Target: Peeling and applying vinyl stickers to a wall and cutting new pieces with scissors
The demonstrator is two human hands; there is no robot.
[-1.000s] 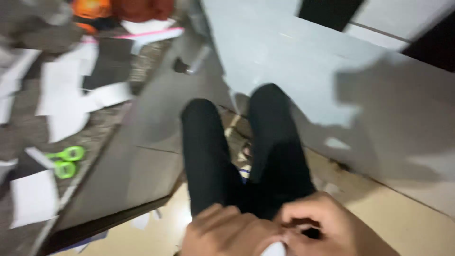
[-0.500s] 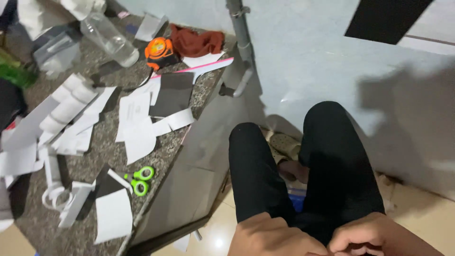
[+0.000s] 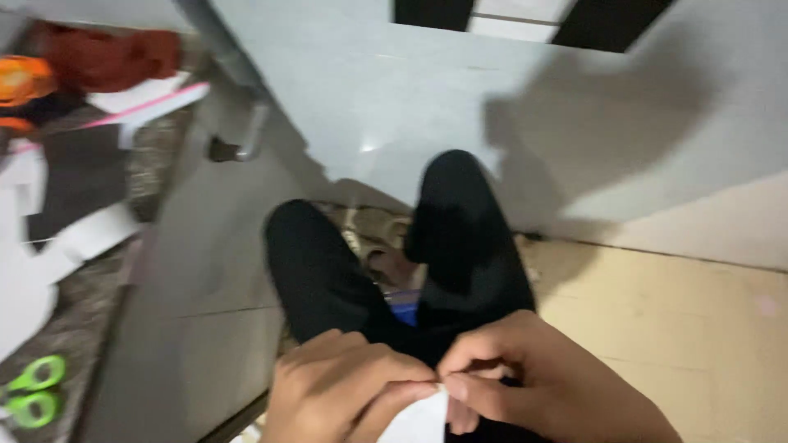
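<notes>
My left hand (image 3: 341, 385) and my right hand (image 3: 533, 381) meet at the bottom of the view, over my lap. Both pinch a small piece of white paper (image 3: 419, 420) between thumbs and fingertips; only its upper corner shows above the frame's edge. My legs in black trousers (image 3: 460, 246) stretch away from me, knees raised, feet near the grey wall.
A low stone-topped table (image 3: 98, 279) runs along the left, strewn with white paper pieces (image 3: 33, 271). Green-handled scissors (image 3: 33, 390) lie near its front. A red cloth (image 3: 115, 53) and an orange object (image 3: 20, 82) sit at the far end. Beige floor tiles (image 3: 673, 328) lie to the right.
The view has swung right and closer, so less of the table shows. My hands have risen into view and the white paper between them is now visible.
</notes>
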